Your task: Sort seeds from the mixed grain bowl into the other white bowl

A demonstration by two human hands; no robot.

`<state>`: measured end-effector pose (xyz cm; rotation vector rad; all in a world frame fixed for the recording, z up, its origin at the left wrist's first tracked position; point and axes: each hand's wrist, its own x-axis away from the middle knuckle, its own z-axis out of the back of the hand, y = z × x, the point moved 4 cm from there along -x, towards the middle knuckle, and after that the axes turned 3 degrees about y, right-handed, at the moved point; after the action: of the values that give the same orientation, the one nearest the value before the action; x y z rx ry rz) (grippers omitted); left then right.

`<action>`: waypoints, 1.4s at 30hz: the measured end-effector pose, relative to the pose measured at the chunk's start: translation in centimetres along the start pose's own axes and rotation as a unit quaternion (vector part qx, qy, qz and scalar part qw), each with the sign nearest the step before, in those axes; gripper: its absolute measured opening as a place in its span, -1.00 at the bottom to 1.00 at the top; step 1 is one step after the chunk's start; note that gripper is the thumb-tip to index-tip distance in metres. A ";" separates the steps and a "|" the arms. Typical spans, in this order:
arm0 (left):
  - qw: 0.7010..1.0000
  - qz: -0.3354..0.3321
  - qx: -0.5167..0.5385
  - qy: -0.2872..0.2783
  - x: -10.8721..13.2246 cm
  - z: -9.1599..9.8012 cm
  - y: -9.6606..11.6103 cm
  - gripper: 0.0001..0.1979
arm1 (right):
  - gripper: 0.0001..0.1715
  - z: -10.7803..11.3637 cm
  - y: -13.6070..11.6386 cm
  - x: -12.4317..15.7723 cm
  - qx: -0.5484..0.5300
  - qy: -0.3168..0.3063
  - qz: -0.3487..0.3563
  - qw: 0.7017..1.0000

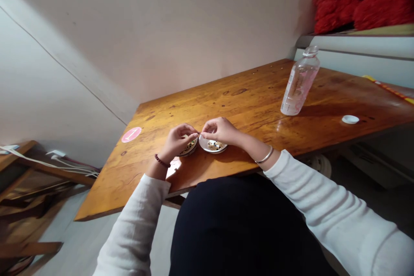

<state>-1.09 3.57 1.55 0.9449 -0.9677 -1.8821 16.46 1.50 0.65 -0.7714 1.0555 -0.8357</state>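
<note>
Two small bowls of mixed beads or grains sit side by side near the table's front edge. Over the left bowl [189, 148] is my left hand [181, 139], its thumb and fingers pinched together and partly covering the bowl. My right hand [220, 131] is above the white right bowl [214, 145], also in a pinch. The fingertips of both hands meet, or nearly meet, between the bowls. Whatever they hold is too small to make out.
An uncapped clear bottle [299, 84] stands at the right of the wooden table [194, 99], with a white cap [350, 119] beyond it. A round pink sticker [131, 134] is at the left edge. A wall rises behind.
</note>
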 end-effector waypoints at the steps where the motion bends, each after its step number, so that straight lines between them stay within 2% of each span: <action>1: 1.000 0.000 -0.001 0.000 0.0 0.0 0.0 -0.66 | -0.82 0.0 0.0 0.0 0.005 0.000 -0.001 1.000; 14: 1.000 0.003 0.020 0.002 0.0 -0.1 0.0 -0.67 | -0.80 0.0 0.2 -0.1 0.006 -0.003 -0.006 1.000; 21: 1.000 -0.011 -0.008 -0.004 0.0 0.0 0.0 -0.68 | -0.80 -0.1 0.1 -0.1 0.009 -0.006 -0.005 1.000; 28: 0.996 -0.015 -0.089 -0.003 0.0 0.0 0.5 -0.66 | -0.76 0.1 0.0 -0.1 0.034 0.000 0.013 0.999; 36: 0.994 -0.030 -0.104 -0.020 0.0 -0.1 0.8 -0.64 | -0.73 -0.3 0.6 -0.1 0.010 -0.013 0.002 1.000; 42: 0.997 -0.034 -0.069 -0.023 0.1 -0.3 1.2 -0.65 | -0.76 -0.4 1.0 -0.2 0.009 -0.019 0.002 1.000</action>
<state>-0.47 2.93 2.41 0.8647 -0.8292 -2.0090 16.22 2.07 -0.24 -0.7670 1.0138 -0.8228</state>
